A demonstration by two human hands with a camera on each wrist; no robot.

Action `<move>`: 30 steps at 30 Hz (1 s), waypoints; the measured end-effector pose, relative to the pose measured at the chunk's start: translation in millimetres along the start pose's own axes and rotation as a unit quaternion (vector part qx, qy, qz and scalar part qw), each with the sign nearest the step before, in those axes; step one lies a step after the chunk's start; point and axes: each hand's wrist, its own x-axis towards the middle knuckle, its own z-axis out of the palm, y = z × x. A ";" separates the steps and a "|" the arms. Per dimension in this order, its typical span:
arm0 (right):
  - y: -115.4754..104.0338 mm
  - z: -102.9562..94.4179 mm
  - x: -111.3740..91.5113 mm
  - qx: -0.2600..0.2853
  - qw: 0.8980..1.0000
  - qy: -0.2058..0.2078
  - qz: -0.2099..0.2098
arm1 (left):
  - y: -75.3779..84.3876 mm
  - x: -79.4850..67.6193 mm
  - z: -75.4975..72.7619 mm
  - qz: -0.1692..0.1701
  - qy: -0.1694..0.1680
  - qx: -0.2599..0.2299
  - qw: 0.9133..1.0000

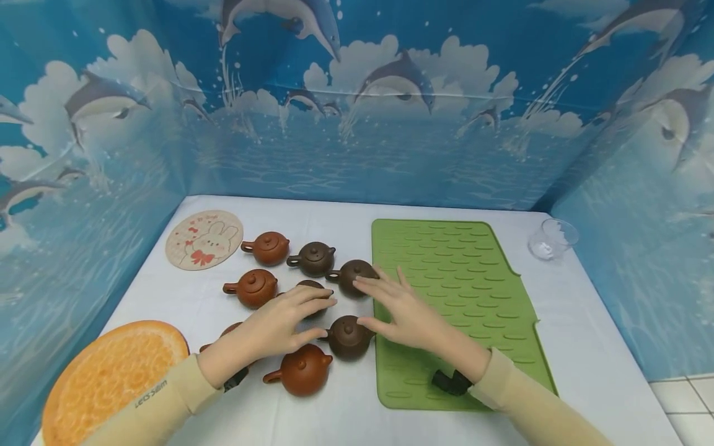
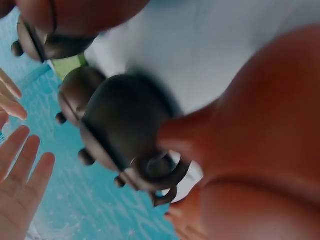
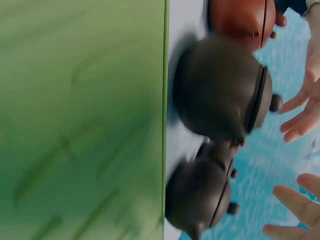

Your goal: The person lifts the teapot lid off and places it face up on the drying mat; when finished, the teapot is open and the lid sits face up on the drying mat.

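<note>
My left hand (image 1: pixel 290 319) hovers over the teapots with its fingers extended and nothing in them. It partly hides a dark brown teapot (image 1: pixel 313 313) and a reddish-brown one (image 1: pixel 230 329). My right hand (image 1: pixel 398 310), fingers spread, is held over the left edge of the green mat (image 1: pixel 446 248). Its fingertips overlap a dark teapot (image 1: pixel 354 278), and its thumb is near another dark teapot (image 1: pixel 349 337). In front of the left hand sits a reddish-brown teapot (image 1: pixel 305 370). More teapots stand behind: two reddish-brown (image 1: pixel 255 288) and one dark (image 1: pixel 314 259).
A round bunny-print mat (image 1: pixel 204 240) lies at the back left. A round orange bread-like pad (image 1: pixel 114 384) is at the front left. At the back right a clear glass (image 1: pixel 551 239) lies tilted. Dolphin-print curtains (image 1: pixel 357 148) enclose the white table (image 1: pixel 591 347).
</note>
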 end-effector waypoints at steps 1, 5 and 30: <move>-1.9 2.3 -1.5 0.010 1.000 -0.003 -0.006 | 0.8 -1.0 2.1 -0.006 -0.006 -0.011 1.000; -8.2 11.8 -5.4 0.047 0.998 -0.013 -0.031 | 1.7 -3.6 12.1 -0.032 -0.038 -0.062 0.997; -13.0 30.0 -1.0 0.200 0.979 -0.005 0.042 | -6.2 5.9 44.3 -0.089 -0.067 -0.151 0.982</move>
